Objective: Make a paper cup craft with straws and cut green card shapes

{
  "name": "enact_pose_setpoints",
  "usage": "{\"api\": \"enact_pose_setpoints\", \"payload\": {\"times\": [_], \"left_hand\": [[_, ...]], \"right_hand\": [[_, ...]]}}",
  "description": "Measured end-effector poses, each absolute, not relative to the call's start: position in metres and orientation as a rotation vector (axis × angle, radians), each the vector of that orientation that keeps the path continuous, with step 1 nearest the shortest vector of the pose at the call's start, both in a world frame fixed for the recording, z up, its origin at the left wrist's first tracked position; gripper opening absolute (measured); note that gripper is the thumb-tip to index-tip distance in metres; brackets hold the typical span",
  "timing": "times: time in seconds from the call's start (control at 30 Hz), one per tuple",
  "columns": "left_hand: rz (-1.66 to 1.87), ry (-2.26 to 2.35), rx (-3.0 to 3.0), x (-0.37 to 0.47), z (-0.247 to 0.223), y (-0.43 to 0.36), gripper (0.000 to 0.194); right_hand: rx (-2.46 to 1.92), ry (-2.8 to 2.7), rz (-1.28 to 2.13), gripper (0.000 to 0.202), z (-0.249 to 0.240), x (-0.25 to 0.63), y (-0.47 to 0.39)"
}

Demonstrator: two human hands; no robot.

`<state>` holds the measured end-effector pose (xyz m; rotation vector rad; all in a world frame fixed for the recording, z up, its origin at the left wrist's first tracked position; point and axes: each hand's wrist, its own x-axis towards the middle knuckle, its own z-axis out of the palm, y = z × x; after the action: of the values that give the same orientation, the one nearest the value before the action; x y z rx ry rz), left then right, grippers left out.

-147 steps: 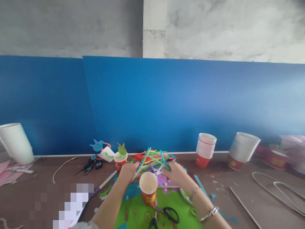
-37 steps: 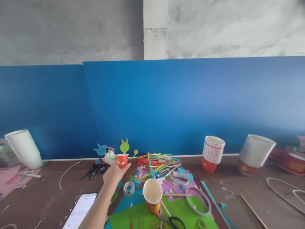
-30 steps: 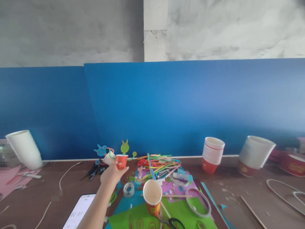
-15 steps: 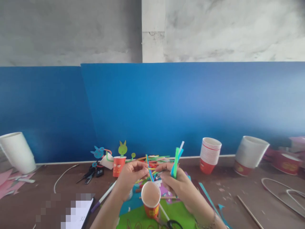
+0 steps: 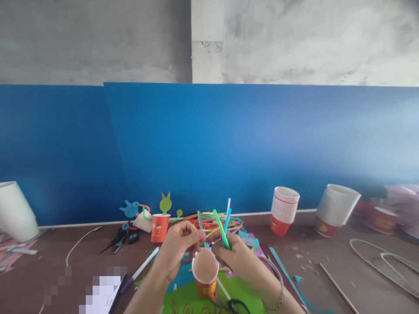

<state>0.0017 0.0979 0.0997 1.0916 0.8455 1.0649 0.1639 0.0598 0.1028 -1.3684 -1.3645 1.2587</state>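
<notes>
Both of my hands meet just above a red paper cup (image 5: 206, 288) with a white rim, which stands on green paper. My left hand (image 5: 183, 244) has thumb and forefinger pinched together; blue and yellow straws show at its fingertips, but its exact grip is unclear. In my right hand (image 5: 232, 253), the curled fingers hold several straws (image 5: 221, 226), green, blue and white, sticking upward. Behind the hands lies a pile of coloured straws (image 5: 209, 216). Black-handled scissors (image 5: 237, 306) rest right of the cup's base.
A red cup with a green rabbit cutout (image 5: 160, 229) stands back left. Stacked cups (image 5: 284, 211) and larger tubs (image 5: 337, 209) are at the right. A purple-capped marker (image 5: 140, 270) and a phone (image 5: 101, 296) lie at the left, a thin stick (image 5: 338, 288) at the right.
My hands have drawn closer together. The straws in my right hand have swung left and now fan apart. The view has shifted slightly.
</notes>
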Motion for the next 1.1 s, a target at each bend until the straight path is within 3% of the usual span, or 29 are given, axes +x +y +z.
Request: {"api": "enact_pose_setpoints", "payload": {"times": [0.33, 0.47, 0.73, 0.83, 1.0, 1.1], "left_hand": [[1.092, 0.807, 0.863, 0.005, 0.092, 0.106, 0.020], [1.202, 0.789, 0.651, 0.008, 0.086, 0.114, 0.007], [1.294, 0.701, 0.623, 0.016, 0.084, 0.108, 0.036], [1.304, 0.656, 0.643, 0.016, 0.084, 0.108, 0.033], [1.384, 0.726, 0.425, 0.010, 0.091, 0.114, 0.010], [1.466, 0.731, 0.306, 0.003, 0.099, 0.118, 0.023]], "right_hand": [[-1.284, -1.459, 1.042, 0.011, 0.100, 0.153, 0.055], [-1.316, -1.649, 1.194, 0.007, 0.089, 0.129, 0.038], [-1.273, -1.714, 1.276, 0.010, 0.073, 0.090, 0.024], [-1.258, -1.784, 1.200, 0.015, 0.067, 0.091, 0.026], [-1.285, -1.877, 1.058, 0.015, 0.061, 0.100, 0.031], [-1.200, -1.909, 1.061, 0.021, 0.060, 0.103, 0.032]]}}
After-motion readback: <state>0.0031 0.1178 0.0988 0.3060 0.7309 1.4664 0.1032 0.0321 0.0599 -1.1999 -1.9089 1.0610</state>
